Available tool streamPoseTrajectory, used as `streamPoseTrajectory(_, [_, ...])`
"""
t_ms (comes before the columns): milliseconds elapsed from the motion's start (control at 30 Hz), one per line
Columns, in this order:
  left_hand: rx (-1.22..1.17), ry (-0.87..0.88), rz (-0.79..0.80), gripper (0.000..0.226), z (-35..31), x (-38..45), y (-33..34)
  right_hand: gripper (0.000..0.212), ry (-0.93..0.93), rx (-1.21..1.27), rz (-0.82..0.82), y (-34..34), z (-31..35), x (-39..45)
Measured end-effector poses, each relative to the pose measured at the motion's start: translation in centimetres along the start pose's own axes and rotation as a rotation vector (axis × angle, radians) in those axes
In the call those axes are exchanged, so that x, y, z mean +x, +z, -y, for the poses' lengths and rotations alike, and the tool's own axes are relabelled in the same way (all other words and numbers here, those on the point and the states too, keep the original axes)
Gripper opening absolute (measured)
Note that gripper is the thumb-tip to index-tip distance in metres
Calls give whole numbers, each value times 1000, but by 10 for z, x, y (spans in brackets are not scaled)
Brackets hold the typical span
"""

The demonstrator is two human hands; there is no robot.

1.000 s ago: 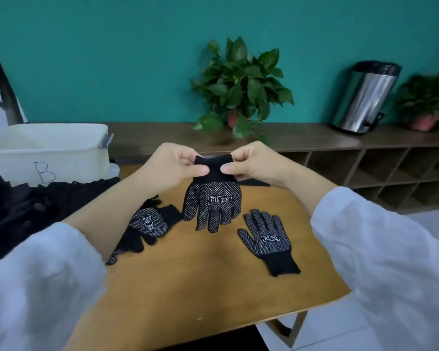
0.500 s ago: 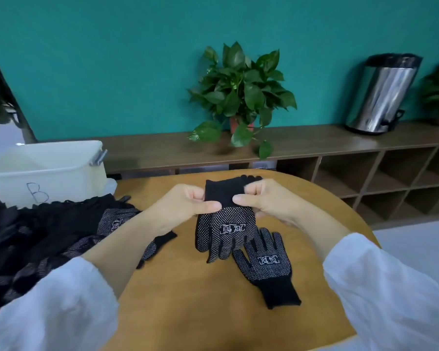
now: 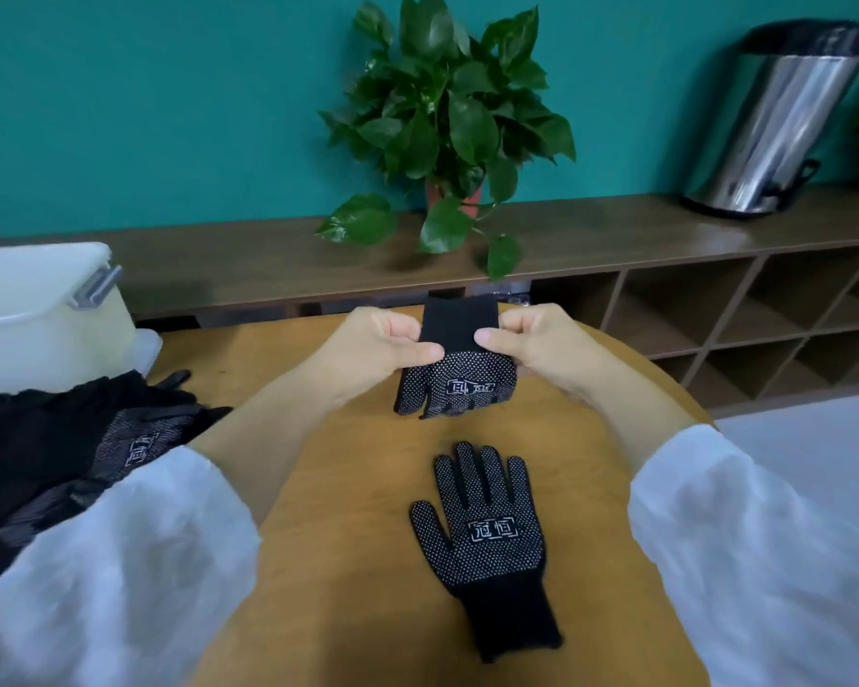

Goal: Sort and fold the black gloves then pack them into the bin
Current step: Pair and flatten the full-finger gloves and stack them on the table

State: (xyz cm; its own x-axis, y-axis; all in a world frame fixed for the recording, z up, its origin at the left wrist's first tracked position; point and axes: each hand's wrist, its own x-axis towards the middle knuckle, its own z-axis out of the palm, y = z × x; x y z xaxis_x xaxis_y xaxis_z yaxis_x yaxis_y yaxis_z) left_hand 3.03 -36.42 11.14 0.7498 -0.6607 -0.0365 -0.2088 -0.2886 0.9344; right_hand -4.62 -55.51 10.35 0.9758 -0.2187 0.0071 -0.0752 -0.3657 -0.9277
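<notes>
Wood table (image 3: 358, 562) nearest, one glove (image 3: 489, 538) flat palm-up, beyond it left hand (image 3: 375, 347) and right hand (image 3: 531, 342) both pinch a second glove's cuff (image 3: 459, 322), glove pile (image 3: 70, 438) left, white bin (image 3: 36, 314) beyond, plant (image 3: 447, 116) farthest.

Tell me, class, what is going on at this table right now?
A person in white sleeves is sorting black gloves. Both hands, left hand and right hand, pinch the cuff of a held glove, dotted palm facing the camera, above the table. A second glove lies flat on the table nearer the person, fingers pointing away. A pile of gloves waits at the left, beside the white bin.
</notes>
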Motion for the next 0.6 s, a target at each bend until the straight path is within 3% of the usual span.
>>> streamPoseTrajectory(133, [49, -62, 70, 31, 20, 0, 17, 36, 90, -9, 55, -1, -36, -12])
streamPoseTrajectory(233, [82, -94, 147, 40, 40, -11, 37, 25, 180, -39, 100, 6, -62, -28])
streamPoseTrajectory(500, [96, 44, 89, 37, 42, -25, 47, 46, 22, -95, 28, 1, -56, -52])
streamPoseTrajectory(600, [221, 77, 78, 18, 60, -43, 56, 40, 16, -115, 44, 7, -69, -78])
